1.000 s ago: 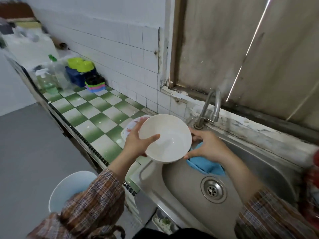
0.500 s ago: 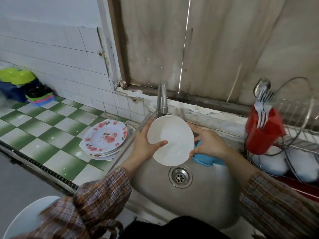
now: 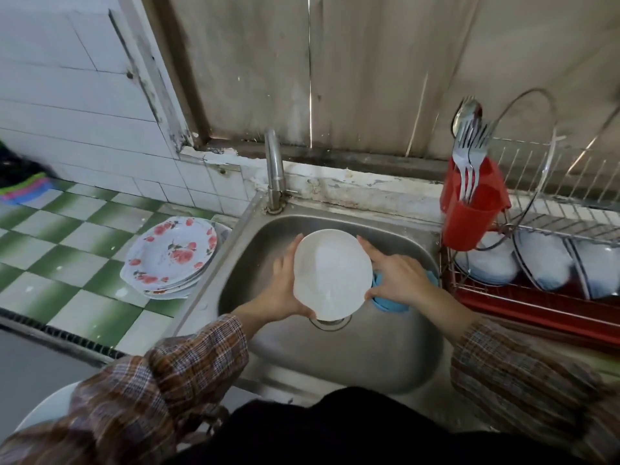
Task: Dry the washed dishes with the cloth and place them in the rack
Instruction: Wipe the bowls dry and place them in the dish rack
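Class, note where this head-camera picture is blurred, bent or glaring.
Head view: wide-angle bows the dish rack and wall tiles; the left sleeve is smeared at the lower edge; the white bowl looks almost washed out; daylight glares through a slit.

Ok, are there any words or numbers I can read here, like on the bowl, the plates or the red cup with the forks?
None: no word, number, label or brand can be read anywhere in this picture.
The white bowl is plain.
The plates show only red flowers, no writing.
The red cutlery holder and the blue cloth show no writing either.
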The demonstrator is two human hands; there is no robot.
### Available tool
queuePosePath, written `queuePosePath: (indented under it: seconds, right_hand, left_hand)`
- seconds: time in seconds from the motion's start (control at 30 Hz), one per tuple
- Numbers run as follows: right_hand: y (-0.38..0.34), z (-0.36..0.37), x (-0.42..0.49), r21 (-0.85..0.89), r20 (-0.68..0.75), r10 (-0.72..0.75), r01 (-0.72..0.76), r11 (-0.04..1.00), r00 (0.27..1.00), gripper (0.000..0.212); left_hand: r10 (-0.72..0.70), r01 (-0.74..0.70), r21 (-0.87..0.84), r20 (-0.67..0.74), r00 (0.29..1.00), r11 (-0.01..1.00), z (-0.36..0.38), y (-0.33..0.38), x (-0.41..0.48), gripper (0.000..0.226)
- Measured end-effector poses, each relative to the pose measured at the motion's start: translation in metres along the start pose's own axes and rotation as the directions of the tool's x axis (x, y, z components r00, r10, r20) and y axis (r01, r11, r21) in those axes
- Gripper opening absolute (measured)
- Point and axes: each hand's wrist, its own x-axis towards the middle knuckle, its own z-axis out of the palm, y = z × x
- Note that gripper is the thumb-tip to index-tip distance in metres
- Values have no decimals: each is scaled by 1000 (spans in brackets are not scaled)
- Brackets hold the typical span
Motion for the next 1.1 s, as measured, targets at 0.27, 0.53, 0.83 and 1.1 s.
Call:
queuePosePath:
  seconds: [0.27,0.53,0.83,1.1]
  right_hand:
    - [-8,29,-22,-80,-46,84,-87,993,995,107]
    - [-17,32,-37,-101,-108,99,-110,989,989,99]
    - [-10,36,-42,-101,-421,-90,52,993,903,112]
    - [-10,30,-37,-106,-581,-175,139,985,795,102]
  left_hand:
    - [68,-78,113,87,994,991,7,-15,-11,138]
    - [189,-193,194,36,981,962,7,-20,-13,121]
    - [304,-280,321,-25,952,905,0,-20,-19,126]
    - [529,-426,445,-133,838,787,-15,-17,-16,119]
